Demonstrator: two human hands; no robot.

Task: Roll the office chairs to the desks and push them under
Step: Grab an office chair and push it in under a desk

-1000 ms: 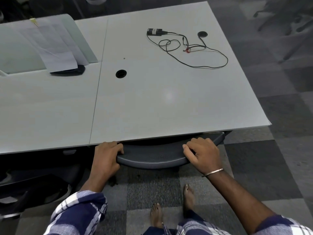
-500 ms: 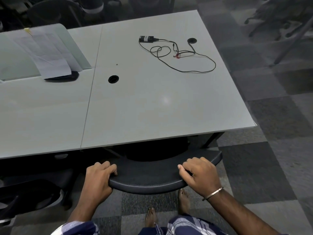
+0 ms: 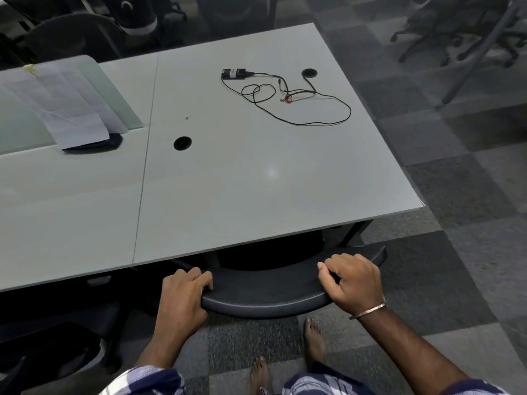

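A black office chair point(image 3: 268, 295) stands at the near edge of a white desk point(image 3: 256, 181), its seat hidden under the desktop. Only the curved mesh top of its backrest shows. My left hand point(image 3: 182, 300) grips the left end of that backrest top. My right hand point(image 3: 352, 282), with a metal bangle at the wrist, grips the right end. A gap of dark space lies between the backrest and the desk edge.
A black cable with a small adapter point(image 3: 282, 94) lies on the desk's far right. Papers point(image 3: 65, 109) rest at the left. Another dark chair point(image 3: 54, 337) sits under the desk at lower left. More chairs point(image 3: 462, 32) stand at the back. My bare feet point(image 3: 312, 340) stand on checkered carpet.
The backrest and both hands have come back from the desk edge toward me, opening a gap. The view has shifted, showing more of the far floor and chairs.
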